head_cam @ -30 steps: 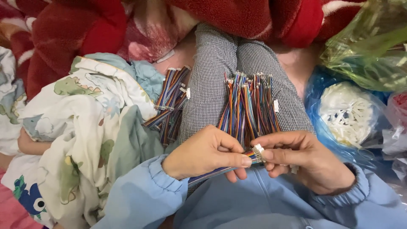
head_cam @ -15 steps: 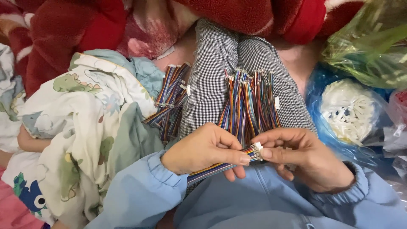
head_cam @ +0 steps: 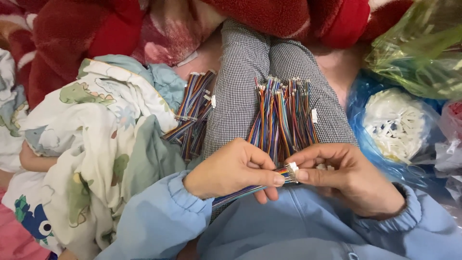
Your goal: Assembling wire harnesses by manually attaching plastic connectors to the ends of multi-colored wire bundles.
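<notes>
Hands meeting over the lap: left hand (head_cam: 233,169) pinches a multicoloured ribbon cable (head_cam: 240,192) near its tip, its grip narrow on the flat strands; right hand (head_cam: 346,175) holds the small white connector (head_cam: 292,167) at that tip between thumb and forefinger. Judged from the piles, work is part done: one bundle of cables (head_cam: 284,115) lies across the checked trouser legs (head_cam: 240,91) just beyond the hands, and a second bundle (head_cam: 192,113) lies to the left against the patterned blanket (head_cam: 96,135). White plastic parts (head_cam: 397,125) fill a blue bag (head_cam: 365,144) at right. Compared with the view half a second ago, both hands sit in nearly the same place, the connector still pinched between them; bundles unchanged.
</notes>
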